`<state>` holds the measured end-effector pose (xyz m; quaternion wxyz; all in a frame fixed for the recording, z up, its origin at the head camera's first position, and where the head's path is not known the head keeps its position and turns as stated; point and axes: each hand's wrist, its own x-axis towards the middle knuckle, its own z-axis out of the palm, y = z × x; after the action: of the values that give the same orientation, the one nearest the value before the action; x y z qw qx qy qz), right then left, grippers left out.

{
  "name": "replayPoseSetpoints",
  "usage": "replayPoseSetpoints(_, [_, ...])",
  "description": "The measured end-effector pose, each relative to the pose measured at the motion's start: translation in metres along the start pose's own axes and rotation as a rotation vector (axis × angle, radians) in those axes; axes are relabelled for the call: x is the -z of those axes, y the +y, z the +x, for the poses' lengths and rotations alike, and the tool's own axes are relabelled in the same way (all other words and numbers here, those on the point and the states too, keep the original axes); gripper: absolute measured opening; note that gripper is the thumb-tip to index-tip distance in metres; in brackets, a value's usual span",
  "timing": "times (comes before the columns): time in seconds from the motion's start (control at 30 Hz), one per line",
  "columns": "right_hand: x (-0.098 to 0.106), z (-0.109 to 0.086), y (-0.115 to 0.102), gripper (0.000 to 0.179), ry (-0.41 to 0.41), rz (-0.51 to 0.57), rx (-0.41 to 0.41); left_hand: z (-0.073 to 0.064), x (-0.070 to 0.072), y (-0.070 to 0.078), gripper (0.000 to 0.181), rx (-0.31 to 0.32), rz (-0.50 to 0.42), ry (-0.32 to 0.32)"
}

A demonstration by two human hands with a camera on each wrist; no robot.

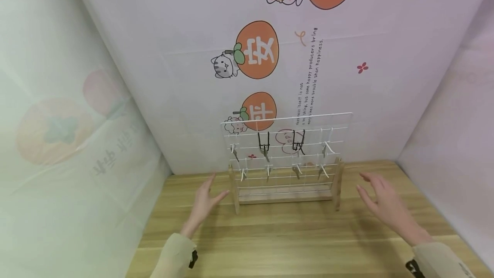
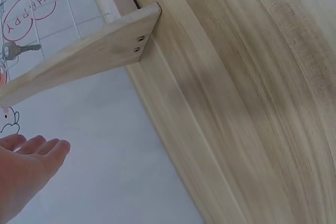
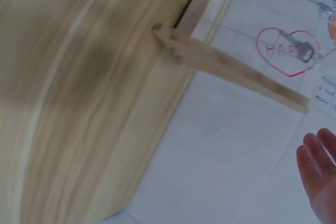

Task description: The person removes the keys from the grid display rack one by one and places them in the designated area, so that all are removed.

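Note:
A white wire grid rack on a wooden stand [image 1: 285,198] stands on the table in the head view. Several keys [image 1: 297,170] hang from white hooks and from two black hooks [image 1: 264,141] across the grid. To the left of the stand my left hand [image 1: 203,204] hovers with fingers extended and thumb spread, holding nothing. My right hand [image 1: 387,206] is off the stand's right side, also empty, its fingers loosely bent. One key [image 2: 21,50] shows beyond the side leg [image 2: 100,51] in the left wrist view; another key [image 3: 302,50] appears in the right wrist view.
The wood-grain table [image 1: 278,239] spreads in front of the rack. A white printed sheet [image 1: 185,76] with cartoon fruit and animals rises behind it, and pale sheets [image 1: 58,183] enclose the left and right sides.

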<state>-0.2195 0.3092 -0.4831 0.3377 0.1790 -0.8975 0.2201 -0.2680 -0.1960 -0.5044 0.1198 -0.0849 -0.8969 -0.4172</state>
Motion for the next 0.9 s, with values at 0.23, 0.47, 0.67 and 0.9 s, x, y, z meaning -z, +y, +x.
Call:
replayPoseSetpoints(0.23, [0.003,0.012,-0.023,0.046,-0.002,0.084,-0.043,0.004,-0.009,-0.003,0.079,-0.048,-0.037,0.025])
replayPoseSetpoints(0.47, [-0.001,0.022,-0.04,0.043,0.007,0.136,-0.023,0.009,-0.021,-0.001,0.073,-0.043,-0.156,0.011])
replayPoseSetpoints(0.67, [-0.009,0.027,-0.054,0.04,0.009,0.168,0.001,0.015,-0.032,-0.004,0.07,-0.038,-0.211,0.017])
replayPoseSetpoints(0.9, [-0.021,0.033,-0.072,0.039,0.016,0.201,0.009,0.019,-0.041,-0.009,0.067,-0.051,-0.285,0.024])
